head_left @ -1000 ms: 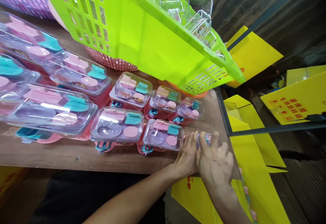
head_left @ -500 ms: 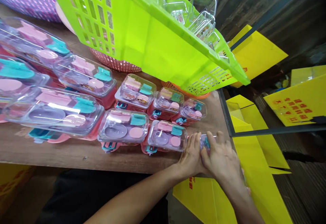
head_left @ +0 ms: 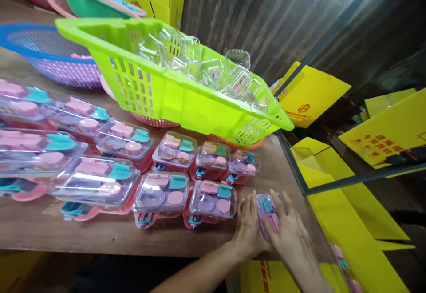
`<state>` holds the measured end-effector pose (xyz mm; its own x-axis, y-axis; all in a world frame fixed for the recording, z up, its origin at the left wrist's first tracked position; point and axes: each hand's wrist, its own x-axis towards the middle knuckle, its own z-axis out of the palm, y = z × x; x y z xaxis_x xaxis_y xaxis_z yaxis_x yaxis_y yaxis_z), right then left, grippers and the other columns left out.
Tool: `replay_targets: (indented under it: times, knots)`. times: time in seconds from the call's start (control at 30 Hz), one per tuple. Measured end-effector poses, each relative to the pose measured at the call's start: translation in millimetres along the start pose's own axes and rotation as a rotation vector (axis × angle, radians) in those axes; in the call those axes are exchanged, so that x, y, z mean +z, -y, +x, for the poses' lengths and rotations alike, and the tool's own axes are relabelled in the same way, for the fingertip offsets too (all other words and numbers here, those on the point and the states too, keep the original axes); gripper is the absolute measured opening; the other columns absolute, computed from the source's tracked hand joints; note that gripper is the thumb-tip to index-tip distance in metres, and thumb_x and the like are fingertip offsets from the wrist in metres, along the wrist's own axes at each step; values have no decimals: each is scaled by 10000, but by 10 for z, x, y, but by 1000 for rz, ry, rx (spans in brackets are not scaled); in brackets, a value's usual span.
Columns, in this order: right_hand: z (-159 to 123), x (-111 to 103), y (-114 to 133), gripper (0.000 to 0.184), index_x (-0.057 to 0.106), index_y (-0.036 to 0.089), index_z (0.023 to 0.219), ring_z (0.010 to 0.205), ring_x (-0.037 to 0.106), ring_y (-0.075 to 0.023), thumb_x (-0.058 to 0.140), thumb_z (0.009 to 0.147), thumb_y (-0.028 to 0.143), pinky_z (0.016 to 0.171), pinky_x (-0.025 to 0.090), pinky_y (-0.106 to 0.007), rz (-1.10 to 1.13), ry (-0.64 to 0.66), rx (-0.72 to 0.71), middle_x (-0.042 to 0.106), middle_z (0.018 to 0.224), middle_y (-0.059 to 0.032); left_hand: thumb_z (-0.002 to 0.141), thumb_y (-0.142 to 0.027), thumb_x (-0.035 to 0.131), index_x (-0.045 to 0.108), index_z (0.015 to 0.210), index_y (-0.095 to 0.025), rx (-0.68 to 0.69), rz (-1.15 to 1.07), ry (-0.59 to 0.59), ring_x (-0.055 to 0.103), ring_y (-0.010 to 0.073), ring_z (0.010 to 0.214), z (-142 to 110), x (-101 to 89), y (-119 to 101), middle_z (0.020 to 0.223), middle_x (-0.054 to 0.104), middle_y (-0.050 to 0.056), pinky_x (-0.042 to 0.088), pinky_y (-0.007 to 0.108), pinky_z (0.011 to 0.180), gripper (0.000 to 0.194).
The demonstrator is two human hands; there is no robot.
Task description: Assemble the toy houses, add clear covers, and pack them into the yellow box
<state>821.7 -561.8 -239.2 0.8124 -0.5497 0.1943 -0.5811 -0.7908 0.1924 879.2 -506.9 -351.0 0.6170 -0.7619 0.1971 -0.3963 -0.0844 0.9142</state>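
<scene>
Toward the right end of the table, grip: clamped from 2 sides on a small rounded purple-and-pink plastic box [head_left: 262, 227] with a teal piece on top.
Left hand [head_left: 248, 226]: pressed along the box's left side, fingers pointing away from the person.
Right hand [head_left: 291, 235]: wrapped on the right side, thumb over the pink part.
Small box: between the 2 hands, over the brown wooden table [head_left: 159, 240].
Front row: clear-lidded pink toy cases [head_left: 213, 202] with teal clasps, the nearest just beside the left hand.
Row behind: more such cases, the 3 at its right end smaller.
Beyond the cases: a lime-green rectangular plastic basket [head_left: 199, 113], tilted in view, holding clear plastic covers [head_left: 239, 80].
Far left: a blue-rimmed round mesh basket [head_left: 66, 70].
Right of the table: yellow cardboard cartons [head_left: 313, 91], some with red lettering, and a dark straight bar [head_left: 359, 177].
</scene>
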Motion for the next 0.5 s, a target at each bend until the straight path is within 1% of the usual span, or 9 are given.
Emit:
replay_targets:
  times: [0.07, 0.13, 0.2, 0.23, 0.27, 0.3, 0.37, 0.43, 0.5]
  knots:
    - [55, 184, -196, 549, 290, 289, 1390, 1054, 556, -244, 429, 867, 379, 759, 527, -375, 49, -28, -10, 397, 1360, -105, 408, -423, 774, -27, 1427, -35, -55, 10, 52, 142, 441, 1352, -103, 95, -43, 1461, 152, 305, 250, 620, 1063, 1353]
    - [268, 378, -470, 538, 337, 272, 1372, 1061, 558, -244, 444, 856, 379, 779, 523, -380, 98, -62, -33, 441, 1319, -111, 497, -361, 747, -7, 1447, -108, -20, 42, 95, 243, 428, 1326, -240, 100, -138, 1461, 211, 265, 386, 584, 998, 1239]
    - [595, 489, -728, 527, 400, 264, 1340, 1061, 560, -266, 474, 834, 394, 786, 514, -419, 128, -73, -22, 478, 1287, -122, 666, -332, 650, 57, 1452, -286, 91, 79, 91, 446, 332, 1239, -333, -144, -294, 1405, 393, 142, 515, 471, 899, 985]
    - [773, 491, -817, 538, 421, 260, 1327, 1089, 542, -292, 495, 818, 417, 800, 502, -456, 142, -89, -1, 480, 1292, -132, 744, -320, 581, 91, 1431, -383, 167, 105, 37, 525, 267, 1172, -335, -399, -397, 1347, 478, 71, 546, 406, 858, 847]
    - [945, 454, -867, 561, 432, 251, 1321, 1134, 508, -322, 514, 801, 446, 824, 482, -497, 170, -125, 25, 472, 1309, -142, 806, -296, 504, 68, 1406, -464, 214, 133, -42, 551, 203, 1142, -298, -751, -516, 1313, 511, 5, 547, 354, 857, 760]
    - [1104, 381, -871, 595, 429, 239, 1323, 1182, 465, -345, 526, 787, 477, 854, 458, -527, 231, -179, 55, 457, 1331, -151, 811, -304, 502, 100, 1397, -478, 348, 203, -244, 559, 191, 1125, -222, -1192, -648, 1277, 537, -11, 541, 346, 865, 732]
    - [1362, 152, -752, 641, 390, 219, 1347, 1215, 440, -340, 498, 794, 525, 880, 454, -512, 522, -280, 123, 444, 1353, -159, 775, -339, 557, 216, 1395, -416, 599, 443, -559, 488, 234, 1198, 22, -2264, -925, 1295, 507, 7, 451, 426, 981, 712]
    - [1549, -125, -519, 627, 359, 225, 1355, 1105, 550, -290, 412, 830, 563, 779, 522, -424, 1015, -264, 188, 497, 1309, -152, 775, -284, 567, 354, 1351, -307, 485, 707, -843, 426, 237, 1234, 335, -3400, -1149, 1278, 490, 12, 342, 461, 1035, 615]
    - [1698, -383, -263, 579, 410, 234, 1307, 907, 645, -248, 371, 845, 581, 600, 549, -345, 1484, -114, 227, 580, 1204, -140, 765, -387, 533, 395, 1305, -77, 277, 878, -1079, 395, 288, 1225, 649, -4369, -1247, 1259, 470, 81, 321, 495, 965, 638]
